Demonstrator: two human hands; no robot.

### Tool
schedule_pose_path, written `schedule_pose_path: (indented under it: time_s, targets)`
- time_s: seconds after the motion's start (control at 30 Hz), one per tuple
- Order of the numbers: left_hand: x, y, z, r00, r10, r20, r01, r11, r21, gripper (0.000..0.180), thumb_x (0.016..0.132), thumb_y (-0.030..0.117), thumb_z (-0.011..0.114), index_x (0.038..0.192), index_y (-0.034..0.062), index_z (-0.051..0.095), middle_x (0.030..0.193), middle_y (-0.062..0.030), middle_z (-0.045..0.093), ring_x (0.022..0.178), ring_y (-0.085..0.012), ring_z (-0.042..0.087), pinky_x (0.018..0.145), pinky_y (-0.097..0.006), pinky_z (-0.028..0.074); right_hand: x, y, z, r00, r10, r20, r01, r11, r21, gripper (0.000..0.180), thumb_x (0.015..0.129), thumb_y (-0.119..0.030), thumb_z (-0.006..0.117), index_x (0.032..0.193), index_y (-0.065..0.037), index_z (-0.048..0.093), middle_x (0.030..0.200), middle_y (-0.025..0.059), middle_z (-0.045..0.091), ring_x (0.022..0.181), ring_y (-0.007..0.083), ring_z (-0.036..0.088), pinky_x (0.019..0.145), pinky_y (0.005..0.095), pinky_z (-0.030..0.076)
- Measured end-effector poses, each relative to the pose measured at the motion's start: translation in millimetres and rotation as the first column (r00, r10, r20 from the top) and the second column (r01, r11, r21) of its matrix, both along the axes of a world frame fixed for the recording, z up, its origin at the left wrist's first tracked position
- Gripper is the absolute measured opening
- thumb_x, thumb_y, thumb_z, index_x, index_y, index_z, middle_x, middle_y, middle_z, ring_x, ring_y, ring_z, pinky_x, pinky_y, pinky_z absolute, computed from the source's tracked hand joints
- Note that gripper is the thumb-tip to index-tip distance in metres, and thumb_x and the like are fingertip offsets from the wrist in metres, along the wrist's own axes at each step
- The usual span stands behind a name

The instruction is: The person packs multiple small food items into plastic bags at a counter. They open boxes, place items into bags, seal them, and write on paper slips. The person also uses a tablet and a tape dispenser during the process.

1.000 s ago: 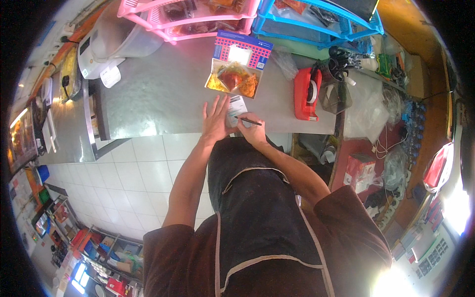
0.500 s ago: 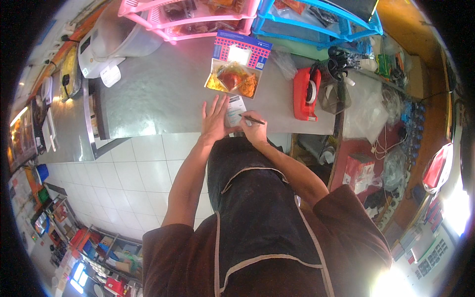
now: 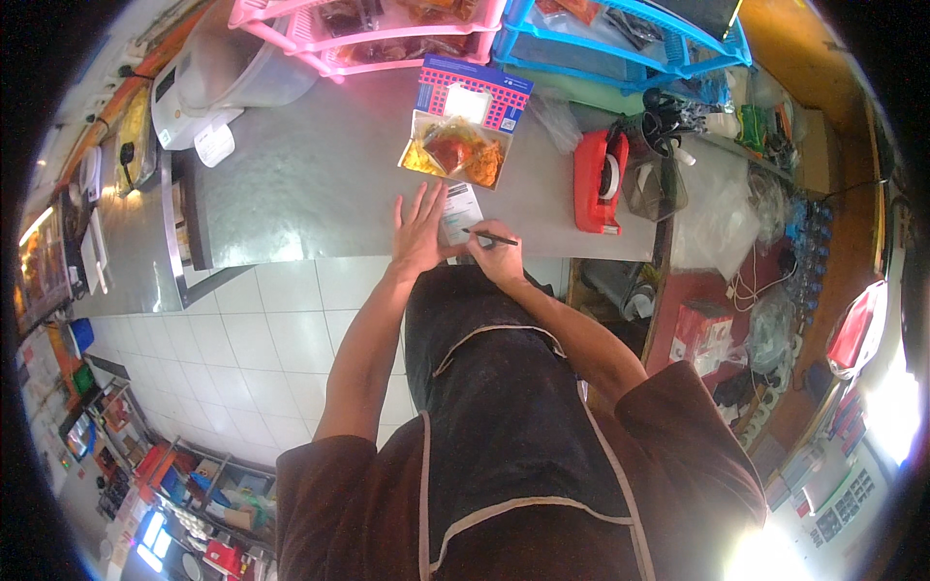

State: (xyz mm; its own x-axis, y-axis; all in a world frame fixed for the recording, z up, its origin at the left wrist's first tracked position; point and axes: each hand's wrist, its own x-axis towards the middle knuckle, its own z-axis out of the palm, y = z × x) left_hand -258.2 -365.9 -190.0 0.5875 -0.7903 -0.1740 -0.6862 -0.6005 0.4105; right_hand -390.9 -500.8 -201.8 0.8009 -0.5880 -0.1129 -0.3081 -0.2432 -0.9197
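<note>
A small white paper slip lies on the steel counter close to its front edge. My left hand rests flat along the slip's left side, fingers stretched out and pointing away from me. In my right hand is a dark pen, its tip over the lower part of the slip. Just beyond the paper stands an open food box with a blue and pink lid raised at the back. Yellow and orange-brown food shows in it, along with a clear packet of red sauce.
To the right stands a red tape dispenser beside a clear container. A pink basket and a blue basket line the back. At the left end is a white machine with a clear tub. The counter's front edge runs above floor tiles.
The pen has shifted slightly left and down over the slip, with a small turn of my right hand. My left hand stays in place.
</note>
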Motion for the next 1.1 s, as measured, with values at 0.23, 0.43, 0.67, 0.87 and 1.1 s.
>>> schedule_pose_path:
  time_s: [0.23, 0.43, 0.67, 0.87, 1.1]
  targets:
    - [0.3, -0.2, 1.3, 1.000, -0.004, -0.001, 0.004, 1.000, 0.017, 0.123, 0.065, 0.062, 0.084, 0.160, 0.0095, 0.027, 0.168, -0.0039, 0.027, 0.156, -0.0241, 0.019, 0.124, -0.060, 0.006, 1.8, -1.4, -0.6, 0.999, 0.016, 0.035, -0.015, 1.000, -0.019, 0.013, 0.083, -0.008, 0.075, 0.095, -0.003, 0.071, 0.096, 0.0122, 0.075, 0.091, 0.0260, 0.075, 0.080, 0.0364, 0.058]
    - [0.6, -0.4, 1.1, 1.000, 0.001, -0.010, -0.001, 1.000, 0.013, 0.123, 0.065, 0.063, 0.084, 0.160, 0.0095, 0.027, 0.168, -0.0036, 0.027, 0.156, -0.0241, 0.018, 0.124, -0.060, 0.006, -1.8, -3.8, 1.6, 1.000, -0.001, -0.027, 0.001, 1.000, -0.010, 0.014, 0.083, -0.009, 0.075, 0.095, -0.004, 0.071, 0.095, 0.0119, 0.075, 0.090, 0.0259, 0.075, 0.080, 0.0371, 0.058]
    - [1.0, 0.0, 1.3, 1.000, -0.010, 0.004, 0.010, 1.000, 0.022, 0.123, 0.066, 0.063, 0.084, 0.160, 0.0098, 0.027, 0.167, -0.0042, 0.027, 0.156, -0.0243, 0.019, 0.124, -0.060, 0.006, -8.8, -2.4, -6.3, 0.998, 0.068, -0.017, -0.069, 0.994, -0.081, 0.015, 0.082, -0.010, 0.076, 0.094, -0.004, 0.071, 0.095, 0.0116, 0.075, 0.087, 0.0251, 0.074, 0.080, 0.0371, 0.058]
    - [1.1, -1.3, 1.9, 1.000, -0.002, -0.005, 0.003, 1.000, 0.021, 0.122, 0.065, 0.062, 0.084, 0.160, 0.0101, 0.027, 0.167, -0.0045, 0.028, 0.156, -0.0244, 0.019, 0.124, -0.060, 0.007, -8.4, -3.0, -7.9, 0.996, 0.084, 0.010, -0.083, 0.995, -0.062, 0.015, 0.082, -0.010, 0.076, 0.095, -0.004, 0.071, 0.096, 0.0112, 0.074, 0.088, 0.0251, 0.074, 0.081, 0.0363, 0.058]
    - [1.1, -1.7, 1.8, 1.000, -0.002, 0.008, 0.002, 1.000, 0.025, 0.123, 0.064, 0.065, 0.083, 0.160, 0.0101, 0.028, 0.167, -0.0039, 0.029, 0.156, -0.0242, 0.019, 0.124, -0.060, 0.007, -5.8, -1.8, -4.6, 0.999, 0.052, 0.012, -0.052, 0.999, -0.014, 0.015, 0.083, -0.009, 0.076, 0.096, -0.004, 0.072, 0.096, 0.0118, 0.074, 0.090, 0.0254, 0.075, 0.082, 0.0355, 0.058]
